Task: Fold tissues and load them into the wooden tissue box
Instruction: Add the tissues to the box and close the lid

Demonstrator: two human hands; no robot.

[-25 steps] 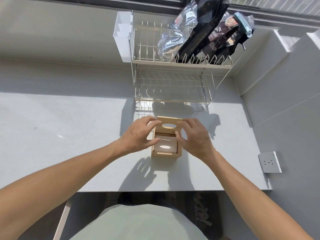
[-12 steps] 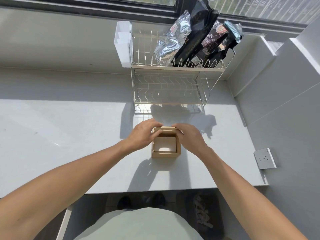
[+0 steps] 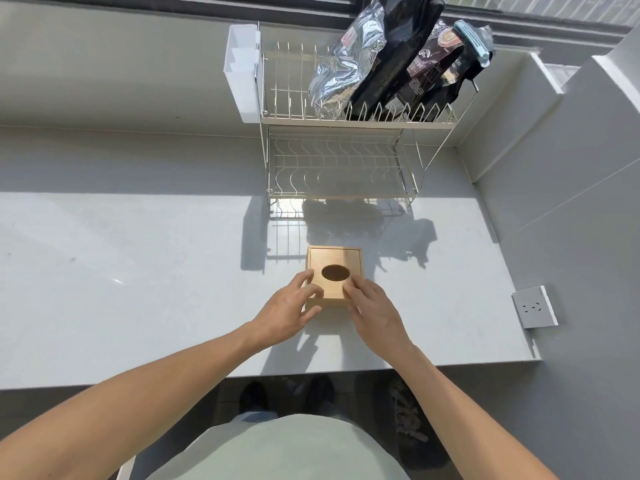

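Observation:
The wooden tissue box [image 3: 334, 255] stands on the white counter [image 3: 138, 271], just in front of the dish rack. Its lid covers the whole top, and the oval hole [image 3: 335, 273] in the lid looks dark. No tissue shows. My left hand [image 3: 289, 311] grips the box's near left corner, fingers on the side and top, thumb at the front. My right hand [image 3: 372, 308] is at the near right corner with its fingertips pressed on the lid.
A two-tier wire dish rack [image 3: 339, 161] stands behind the box with foil and black bags [image 3: 381, 64] on top and a white caddy [image 3: 241, 71] on its left side. A wall socket [image 3: 535, 306] sits on the right wall. The counter's front edge lies close to my wrists.
The lid, partly off with the white inside showing, now covers the box fully. Both hands have moved from the far end of the box to its near corners.

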